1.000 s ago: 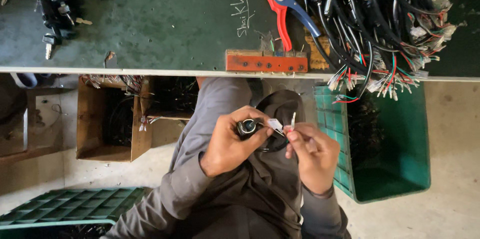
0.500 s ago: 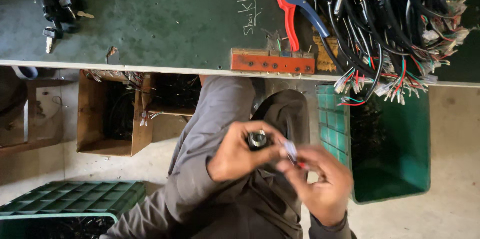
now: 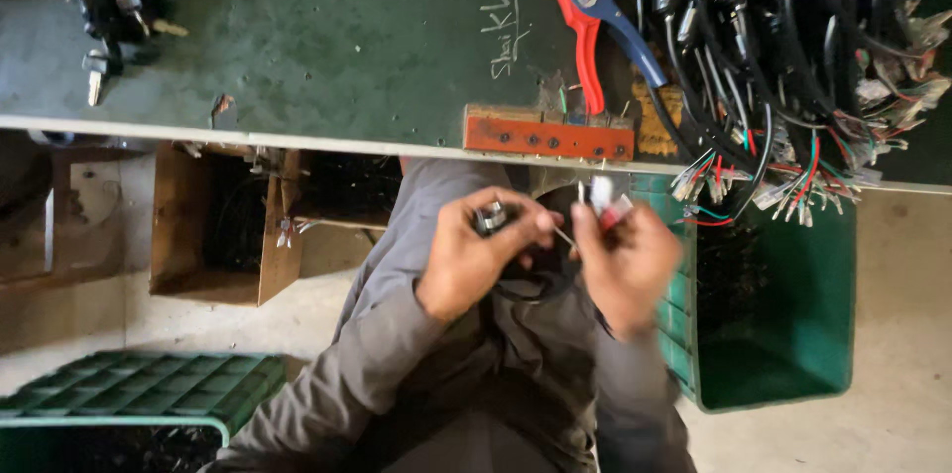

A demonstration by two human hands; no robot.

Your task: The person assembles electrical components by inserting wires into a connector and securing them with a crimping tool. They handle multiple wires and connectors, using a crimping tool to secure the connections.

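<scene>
My left hand (image 3: 474,257) grips a small round black and metal part (image 3: 490,217) with a black cable hanging from it. My right hand (image 3: 625,260) pinches the white connector plug (image 3: 603,197) with red and white wires at the cable's other end. Both hands are held over my lap, just below the edge of the green workbench (image 3: 347,47). A thin wire runs between the two hands.
Red and blue wire strippers (image 3: 585,7) lie on the bench beside a big pile of black cable harnesses (image 3: 793,47). An orange metal block (image 3: 548,134) sits at the bench edge. More black parts (image 3: 109,7) lie far left. A green crate (image 3: 773,304) stands at right, another (image 3: 129,389) lower left.
Both hands have shifted slightly and risen toward the bench edge. The right hand has turned so the white connector points up.
</scene>
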